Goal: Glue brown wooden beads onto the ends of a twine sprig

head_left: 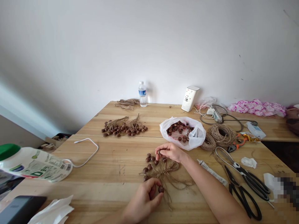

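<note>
My left hand rests on the wooden table near its front edge, fingers pinched round a brown bead tied on jute twine. My right hand is farther back, thumb and fingers closed on another bead at the top of a twine bundle. Several loose brown beads on strings lie between the hands. Just behind my right hand sits an open white plastic bag holding several more beads.
Finished bead-and-twine bunches lie at the back left, with a water bottle and a white device by the wall. Twine coils, black scissors, cables and pliers crowd the right side. A white jug lies at the left.
</note>
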`<action>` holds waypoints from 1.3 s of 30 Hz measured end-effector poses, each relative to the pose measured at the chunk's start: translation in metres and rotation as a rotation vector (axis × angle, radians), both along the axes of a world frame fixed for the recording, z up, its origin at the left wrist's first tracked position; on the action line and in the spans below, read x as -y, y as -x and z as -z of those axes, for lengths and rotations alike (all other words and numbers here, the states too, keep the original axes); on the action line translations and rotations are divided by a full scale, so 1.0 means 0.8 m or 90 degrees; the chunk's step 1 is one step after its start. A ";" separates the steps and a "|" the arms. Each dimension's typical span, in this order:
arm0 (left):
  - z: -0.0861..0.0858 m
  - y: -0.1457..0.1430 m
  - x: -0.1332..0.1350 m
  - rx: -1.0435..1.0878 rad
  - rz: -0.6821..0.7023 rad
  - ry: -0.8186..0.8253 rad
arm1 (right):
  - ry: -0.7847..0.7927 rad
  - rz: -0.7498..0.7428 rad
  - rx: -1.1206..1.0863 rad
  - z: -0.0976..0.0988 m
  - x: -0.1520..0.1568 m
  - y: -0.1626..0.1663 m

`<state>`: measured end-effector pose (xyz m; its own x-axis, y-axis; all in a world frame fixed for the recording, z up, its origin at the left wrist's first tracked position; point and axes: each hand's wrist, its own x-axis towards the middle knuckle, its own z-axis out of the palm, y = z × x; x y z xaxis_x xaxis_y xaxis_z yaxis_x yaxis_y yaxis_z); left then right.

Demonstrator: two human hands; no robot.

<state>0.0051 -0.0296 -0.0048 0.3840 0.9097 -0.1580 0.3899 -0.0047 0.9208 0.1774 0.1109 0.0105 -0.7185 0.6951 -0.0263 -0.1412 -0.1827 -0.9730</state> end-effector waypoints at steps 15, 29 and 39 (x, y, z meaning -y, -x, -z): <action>0.000 0.000 0.000 -0.006 -0.003 -0.006 | -0.339 0.188 0.277 0.008 -0.008 0.001; 0.000 0.000 0.001 -0.001 -0.008 0.005 | -0.733 0.177 0.573 0.007 0.005 0.009; -0.004 0.000 0.000 -0.001 -0.003 0.004 | -0.773 0.137 0.488 -0.013 0.016 0.015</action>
<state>0.0052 -0.0295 -0.0018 0.3794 0.9105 -0.1648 0.3918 0.0032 0.9200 0.1651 0.0978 0.0211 -0.6795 0.6584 0.3239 0.5566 0.7501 -0.3571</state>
